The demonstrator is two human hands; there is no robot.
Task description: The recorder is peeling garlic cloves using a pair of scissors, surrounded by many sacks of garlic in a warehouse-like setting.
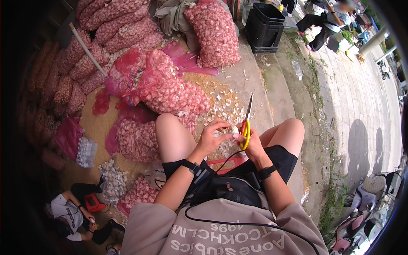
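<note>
Above my lap, my left hand (211,137) pinches a small white garlic bulb (233,130) between thumb and fingertips. My right hand (253,145) is closed on a pair of scissors (246,134) with yellow handles. Their narrow metal blades point away from me and slightly to the right. The right fingertips also reach the bulb, so the two hands meet there. Peelings and cut stalks (225,104) litter the ground just beyond the hands. To the left of my knee lie pink net sacks full of garlic (170,91).
More garlic sacks (123,25) are piled at the far left, and one sack (212,34) stands far ahead. Black crates (265,27) sit beyond the step edge. A co-worker (70,214) works at the lower left near loose garlic (112,180). Scooters (361,204) are parked at the right.
</note>
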